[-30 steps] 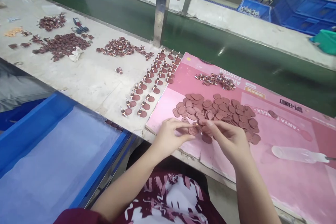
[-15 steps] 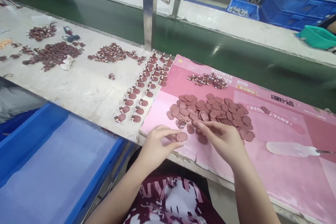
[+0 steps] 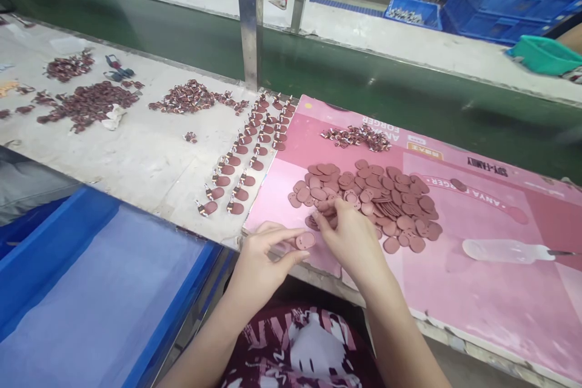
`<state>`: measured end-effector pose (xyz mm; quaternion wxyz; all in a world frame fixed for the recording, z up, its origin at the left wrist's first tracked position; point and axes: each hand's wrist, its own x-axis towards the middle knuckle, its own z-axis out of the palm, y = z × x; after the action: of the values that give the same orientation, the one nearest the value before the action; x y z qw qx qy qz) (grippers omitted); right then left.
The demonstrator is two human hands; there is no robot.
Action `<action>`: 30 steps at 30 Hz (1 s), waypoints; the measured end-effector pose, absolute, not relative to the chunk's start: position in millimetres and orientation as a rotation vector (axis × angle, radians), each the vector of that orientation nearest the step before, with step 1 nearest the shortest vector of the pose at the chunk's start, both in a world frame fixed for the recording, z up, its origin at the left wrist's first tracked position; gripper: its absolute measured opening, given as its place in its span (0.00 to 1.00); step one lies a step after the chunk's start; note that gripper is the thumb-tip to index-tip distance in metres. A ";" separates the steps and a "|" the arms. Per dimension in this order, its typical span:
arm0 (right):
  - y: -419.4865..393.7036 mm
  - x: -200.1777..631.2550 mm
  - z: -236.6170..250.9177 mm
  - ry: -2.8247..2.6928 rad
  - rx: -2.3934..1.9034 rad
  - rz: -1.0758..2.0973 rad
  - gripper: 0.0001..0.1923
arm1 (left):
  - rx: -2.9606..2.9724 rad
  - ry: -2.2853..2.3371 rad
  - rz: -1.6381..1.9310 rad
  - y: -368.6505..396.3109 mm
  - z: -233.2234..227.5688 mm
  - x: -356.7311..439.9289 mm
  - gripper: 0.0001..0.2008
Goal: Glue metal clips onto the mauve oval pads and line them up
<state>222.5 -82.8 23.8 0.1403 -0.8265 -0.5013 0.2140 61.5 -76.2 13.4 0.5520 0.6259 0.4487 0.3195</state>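
My left hand (image 3: pixel 266 254) pinches one small brown oval piece (image 3: pixel 305 240) between thumb and forefinger at the near edge of a pink printed board (image 3: pixel 482 291). My right hand (image 3: pixel 352 236) reaches left across the board, its fingertips on small parts at the near-left edge of a heap of brown oval pieces (image 3: pixel 386 197); whether it grips one is hidden. A smaller pile of striped bits (image 3: pixel 357 136) lies farther back on the board.
Two rows of assembled brown pieces (image 3: pixel 248 154) run diagonally on the grey bench, with looser piles (image 3: pixel 86 100) to the left. A clear plastic bottle (image 3: pixel 504 250) lies on the board at right. A blue tray (image 3: pixel 91 291) sits near left. A green conveyor (image 3: pixel 409 91) and metal post (image 3: pixel 249 12) stand behind.
My hands have parted: the left hand drew back to the board's near edge with one oval piece, and the right hand moved left to the heap's near-left edge.
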 end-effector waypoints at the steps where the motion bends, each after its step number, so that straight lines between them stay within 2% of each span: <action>1: -84.4 222.7 23.4 -1.455 -2.379 0.619 0.06 | 1.489 1.073 0.756 -76.2 12.7 61.3 0.11; 6: -89.2 222.6 20.6 -1.351 -2.323 0.646 0.13 | 1.512 1.092 0.782 -77.5 10.5 61.0 0.11; 11: -87.9 224.4 19.7 -1.302 -2.288 0.655 0.10 | 1.519 1.103 0.765 -79.3 11.2 61.3 0.12; 16: -92.3 236.6 22.4 -1.081 -1.996 0.979 0.11 | 1.551 1.127 0.767 -81.0 12.2 62.9 0.11; 19: -101.5 247.1 23.6 -0.932 -1.790 1.106 0.16 | 1.599 1.136 0.758 -83.0 13.9 66.5 0.11; 22: -112.8 252.1 25.0 -0.813 -1.622 1.085 0.17 | 1.601 1.148 0.738 -85.5 16.5 71.8 0.12; 30: -142.3 239.2 38.3 -0.681 -1.441 0.941 0.09 | 1.543 1.139 0.752 -94.1 31.5 84.8 0.15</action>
<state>239.2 -142.3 38.3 0.6014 -0.6221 -0.2937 0.4062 84.8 -94.1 31.5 0.5148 0.6420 0.4742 0.3130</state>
